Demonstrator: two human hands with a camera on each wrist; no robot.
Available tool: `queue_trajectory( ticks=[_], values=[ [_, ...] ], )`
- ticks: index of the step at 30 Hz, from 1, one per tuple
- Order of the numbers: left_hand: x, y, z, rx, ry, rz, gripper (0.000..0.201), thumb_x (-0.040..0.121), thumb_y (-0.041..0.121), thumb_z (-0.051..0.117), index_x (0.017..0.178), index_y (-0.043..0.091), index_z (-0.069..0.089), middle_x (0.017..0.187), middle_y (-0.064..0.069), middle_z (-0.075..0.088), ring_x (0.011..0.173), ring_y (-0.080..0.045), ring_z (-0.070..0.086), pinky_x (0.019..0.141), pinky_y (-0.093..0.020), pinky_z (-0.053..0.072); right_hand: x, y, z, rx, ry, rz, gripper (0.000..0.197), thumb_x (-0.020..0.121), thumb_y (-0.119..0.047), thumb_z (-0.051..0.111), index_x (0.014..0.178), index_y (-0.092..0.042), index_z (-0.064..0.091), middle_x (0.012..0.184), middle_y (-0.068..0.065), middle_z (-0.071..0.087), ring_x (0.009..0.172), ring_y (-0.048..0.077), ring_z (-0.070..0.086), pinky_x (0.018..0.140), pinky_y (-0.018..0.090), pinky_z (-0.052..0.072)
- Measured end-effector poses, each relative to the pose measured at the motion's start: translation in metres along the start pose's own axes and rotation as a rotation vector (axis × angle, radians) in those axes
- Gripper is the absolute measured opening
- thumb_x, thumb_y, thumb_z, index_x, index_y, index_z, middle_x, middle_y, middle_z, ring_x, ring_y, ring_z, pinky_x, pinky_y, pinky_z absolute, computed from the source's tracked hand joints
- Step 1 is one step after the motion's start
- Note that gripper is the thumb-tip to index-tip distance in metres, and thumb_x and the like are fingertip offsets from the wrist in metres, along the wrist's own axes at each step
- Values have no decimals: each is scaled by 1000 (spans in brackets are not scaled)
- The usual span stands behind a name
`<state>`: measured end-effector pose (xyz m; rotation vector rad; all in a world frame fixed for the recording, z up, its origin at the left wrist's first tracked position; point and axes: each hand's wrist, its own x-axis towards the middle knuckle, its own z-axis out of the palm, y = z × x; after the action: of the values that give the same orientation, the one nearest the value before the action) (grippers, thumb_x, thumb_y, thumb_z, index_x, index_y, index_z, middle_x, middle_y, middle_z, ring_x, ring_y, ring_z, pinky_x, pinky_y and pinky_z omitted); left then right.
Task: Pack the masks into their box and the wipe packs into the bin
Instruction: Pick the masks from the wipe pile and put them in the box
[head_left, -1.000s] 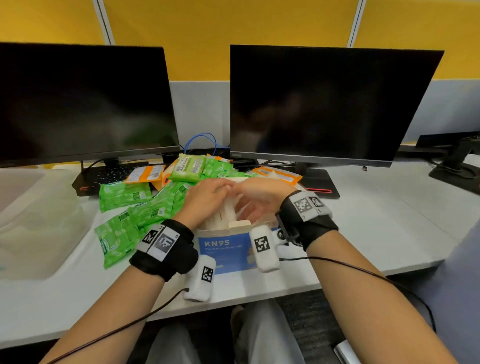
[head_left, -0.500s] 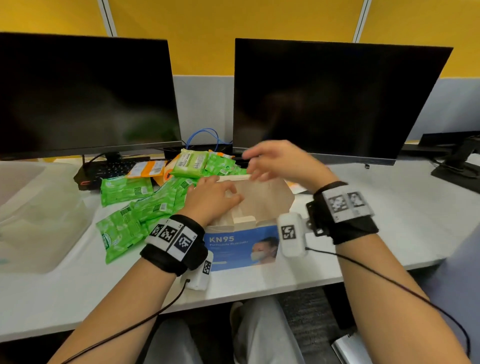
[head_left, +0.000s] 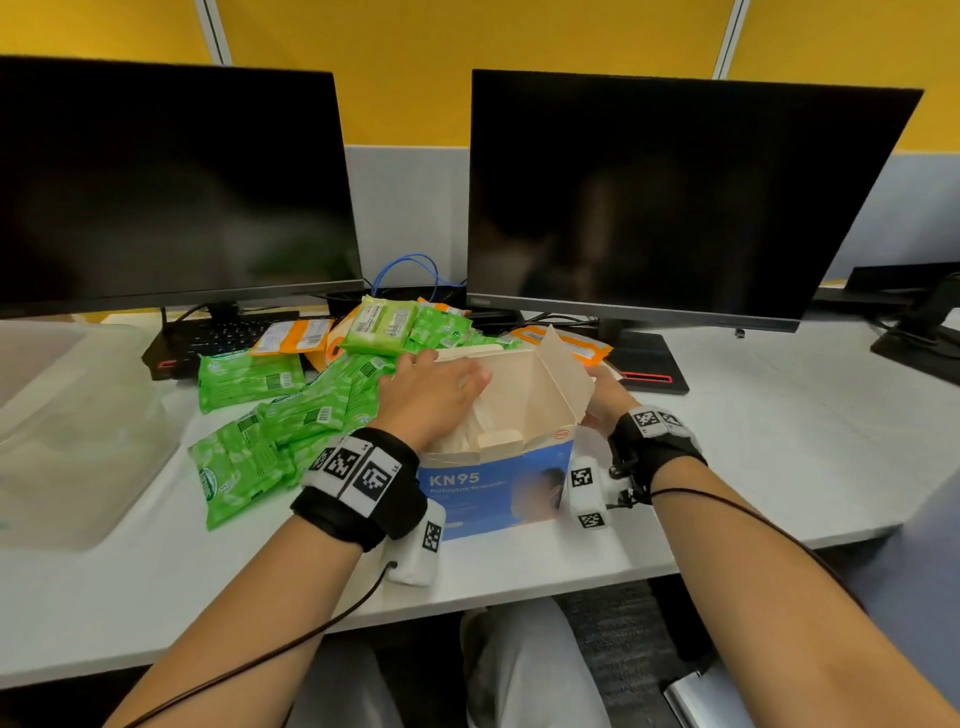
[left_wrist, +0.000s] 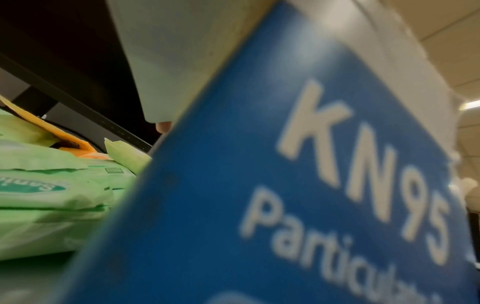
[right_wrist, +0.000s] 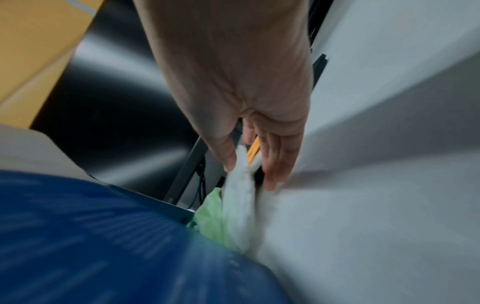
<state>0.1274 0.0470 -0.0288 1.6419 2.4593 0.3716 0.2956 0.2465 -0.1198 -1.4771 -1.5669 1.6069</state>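
Observation:
The blue KN95 mask box (head_left: 493, 488) stands open at the table's front, its flaps up. My left hand (head_left: 441, 384) lies across the open top, fingers resting on the white masks (head_left: 467, 431) inside. The left wrist view is filled by the box front (left_wrist: 285, 185). My right hand (head_left: 602, 400) is low on the table just right of the box, half hidden by the raised flap. There its thumb and fingers (right_wrist: 249, 164) pinch a white mask (right_wrist: 239, 195). Several green wipe packs (head_left: 291, 410) are heaped left of the box.
A clear plastic bin (head_left: 78, 441) stands at the left. Orange packs (head_left: 296, 335) lie behind the heap and behind the box. Two dark monitors (head_left: 675, 197) stand at the back, with a keyboard (head_left: 218, 338) under the left one and a stand base (head_left: 649, 364) near my right hand.
My right hand came up out of the box, passed over its far side, then dropped to the table right of it onto a mask. My left hand stayed on the box top.

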Motion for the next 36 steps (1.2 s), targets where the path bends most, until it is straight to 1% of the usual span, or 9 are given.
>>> queue_trajectory(
  ticks=[3,6,8,13,18,26,31,33,36],
  values=[
    [0,-1,0,-5,6,8,38,95,55,28,126,44,47,147,-4,35,135,-29,26,104,-47,28,-37,-12,10,15,94,11,46,82,-11,63,126,-12,48,97,18,64,70,23,59,56,26,47],
    [0,2,0,25,3,-1,40,95,56,27,127,42,46,146,-5,34,134,-29,27,103,-47,29,-46,-15,15,-98,113,-24,3,91,-8,53,88,-6,54,72,11,56,57,19,50,54,26,39],
    [0,4,-1,30,3,-7,41,95,56,27,128,40,45,146,-6,35,133,-30,28,103,-47,29,-44,-17,15,-180,134,-50,18,95,-7,47,78,-9,54,76,12,57,58,18,49,54,24,39],
    [0,4,-1,52,-11,-15,43,96,55,26,130,37,43,142,-6,37,130,-31,30,101,-48,31,-48,-31,11,-224,153,-238,17,93,-11,53,102,1,62,94,13,62,85,24,60,57,22,42],
    [0,4,0,61,-9,-17,44,96,56,23,132,39,41,140,-7,39,128,-32,32,100,-49,32,-76,-60,-9,-216,346,-521,9,90,-19,52,96,-12,56,84,2,57,76,17,54,68,31,46],
    [-1,2,-1,-25,21,9,36,98,46,22,128,41,42,139,-6,40,129,-29,32,101,-49,30,-158,-118,-21,-88,480,-961,22,100,-25,43,118,-12,42,88,-5,59,71,1,60,55,14,49],
    [0,0,0,-72,59,18,30,98,42,27,122,34,44,136,-5,46,125,-28,36,100,-47,34,-186,-135,-3,-832,257,-876,25,100,-29,43,121,-20,52,101,1,60,82,14,59,63,24,48],
    [0,0,0,-74,63,22,29,99,40,27,122,34,44,136,-4,46,125,-27,36,100,-47,34,-189,-133,6,-1070,265,-820,24,101,-29,42,120,-22,55,101,6,62,84,22,57,67,32,46],
    [0,1,0,-70,65,18,30,98,42,27,121,34,44,136,-4,46,125,-27,37,100,-48,33,-195,-130,19,-1242,391,-831,23,101,-25,42,119,-20,55,92,6,58,76,22,50,65,31,36]
  ],
)
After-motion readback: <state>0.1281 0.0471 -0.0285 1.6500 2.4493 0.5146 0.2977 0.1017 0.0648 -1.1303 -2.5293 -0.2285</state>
